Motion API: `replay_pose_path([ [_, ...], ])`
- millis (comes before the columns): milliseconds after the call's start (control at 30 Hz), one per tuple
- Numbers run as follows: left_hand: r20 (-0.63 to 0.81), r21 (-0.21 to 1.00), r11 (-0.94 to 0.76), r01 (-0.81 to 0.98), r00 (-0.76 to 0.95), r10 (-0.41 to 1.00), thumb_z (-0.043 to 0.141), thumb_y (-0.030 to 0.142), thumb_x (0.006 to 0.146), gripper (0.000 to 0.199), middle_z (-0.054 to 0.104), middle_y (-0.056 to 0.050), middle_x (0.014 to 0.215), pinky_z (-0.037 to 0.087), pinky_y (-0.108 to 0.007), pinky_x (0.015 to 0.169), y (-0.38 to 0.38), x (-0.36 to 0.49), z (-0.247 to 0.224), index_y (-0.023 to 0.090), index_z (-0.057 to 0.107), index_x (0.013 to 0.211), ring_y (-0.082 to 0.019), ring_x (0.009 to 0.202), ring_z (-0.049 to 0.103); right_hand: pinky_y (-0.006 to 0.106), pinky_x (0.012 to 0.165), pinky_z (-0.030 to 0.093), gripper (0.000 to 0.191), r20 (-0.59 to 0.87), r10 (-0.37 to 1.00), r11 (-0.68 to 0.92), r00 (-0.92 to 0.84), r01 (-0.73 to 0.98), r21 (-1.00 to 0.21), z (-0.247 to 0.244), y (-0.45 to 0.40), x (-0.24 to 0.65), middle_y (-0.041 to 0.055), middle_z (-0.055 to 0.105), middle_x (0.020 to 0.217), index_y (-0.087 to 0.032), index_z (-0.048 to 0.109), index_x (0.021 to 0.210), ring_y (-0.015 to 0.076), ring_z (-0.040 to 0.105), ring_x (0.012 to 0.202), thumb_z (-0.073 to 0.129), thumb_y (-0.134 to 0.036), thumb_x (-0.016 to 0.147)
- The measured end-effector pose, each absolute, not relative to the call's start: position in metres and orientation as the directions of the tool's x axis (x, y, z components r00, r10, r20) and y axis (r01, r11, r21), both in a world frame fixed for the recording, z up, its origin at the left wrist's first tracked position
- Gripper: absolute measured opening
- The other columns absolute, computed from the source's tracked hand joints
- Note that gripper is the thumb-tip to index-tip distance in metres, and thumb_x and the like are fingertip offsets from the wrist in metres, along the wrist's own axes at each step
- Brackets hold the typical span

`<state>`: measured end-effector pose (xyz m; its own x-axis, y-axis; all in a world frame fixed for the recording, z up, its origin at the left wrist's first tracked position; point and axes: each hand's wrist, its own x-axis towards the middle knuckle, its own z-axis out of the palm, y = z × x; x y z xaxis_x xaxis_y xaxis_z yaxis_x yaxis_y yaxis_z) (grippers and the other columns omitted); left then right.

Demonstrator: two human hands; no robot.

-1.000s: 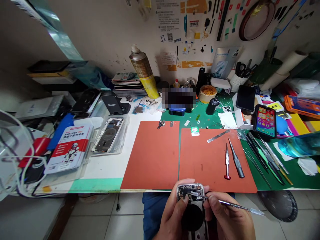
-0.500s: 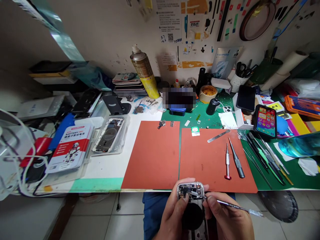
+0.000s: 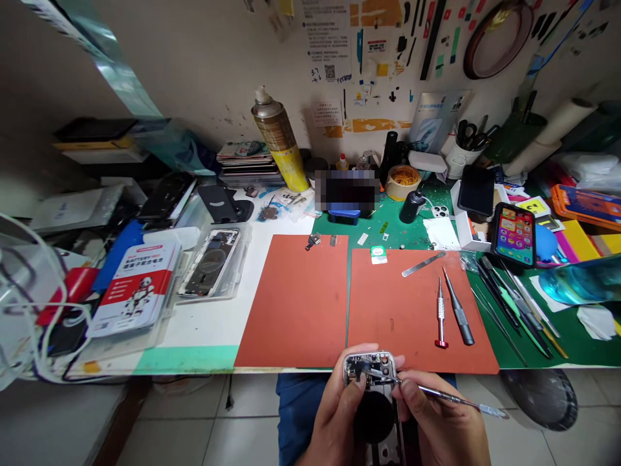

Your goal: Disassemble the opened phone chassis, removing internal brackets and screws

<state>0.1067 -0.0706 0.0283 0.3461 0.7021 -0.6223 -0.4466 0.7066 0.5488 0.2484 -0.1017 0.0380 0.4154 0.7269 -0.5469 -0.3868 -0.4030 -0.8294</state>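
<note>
My left hand (image 3: 334,414) is wrapped round an opened phone body (image 3: 373,417) in front of the table's edge, its thumb pressing on the inner parts near the top. The phone has a silver frame, bare circuitry at its upper end and a round black pad in its middle. Pinched in my right hand (image 3: 431,417) is a thin metal pry tool (image 3: 449,396). Its flat tip touches the parts near the phone's top, by the left thumb; its other end points right. Exactly which part the tip meets is too small to tell.
Two orange-brown mats (image 3: 295,298) lie beyond my hands. On the right one are a red-based screwdriver (image 3: 440,317), a grey screwdriver (image 3: 458,307) and a metal blade (image 3: 424,264). Tweezers and brushes (image 3: 519,310) lie further right. A phone housing (image 3: 211,262) rests in a plastic case at left.
Both hands keep their hold on the phone and the pry tool. The tool's far end has dipped and shifted slightly left; its tip stays among the phone's upper parts.
</note>
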Motion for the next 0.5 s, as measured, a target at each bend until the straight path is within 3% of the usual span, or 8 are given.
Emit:
replay_pose_path([
  [267,-0.62,0.504,0.705,-0.499,0.359,0.697,0.074,0.045,0.097,0.043,0.077,-0.017,0.133,0.054,-0.047,0.107,-0.068,0.11,0.03,0.022,0.067,0.133,-0.034,0.115,0.075,0.03,0.06,0.053,0.042,-0.546,0.739,-0.387,0.396,-0.413,-0.824,0.033,-0.105,0.249,0.0046,0.067,0.064,-0.022,0.08,0.074,0.0208,0.063,0.063,0.087,-0.064,0.077],
  [500,-0.624,0.511,0.709,-0.486,0.357,0.695,0.076,0.046,0.095,0.046,0.077,-0.016,0.134,0.056,-0.041,0.102,-0.067,0.111,0.032,0.021,0.068,0.133,-0.032,0.115,0.076,0.028,0.058,0.051,0.037,-0.545,0.782,-0.379,0.302,-0.464,-0.801,0.016,-0.11,0.254,0.0058,0.071,0.07,-0.023,0.084,0.083,0.0196,0.062,0.064,0.091,-0.058,0.075],
])
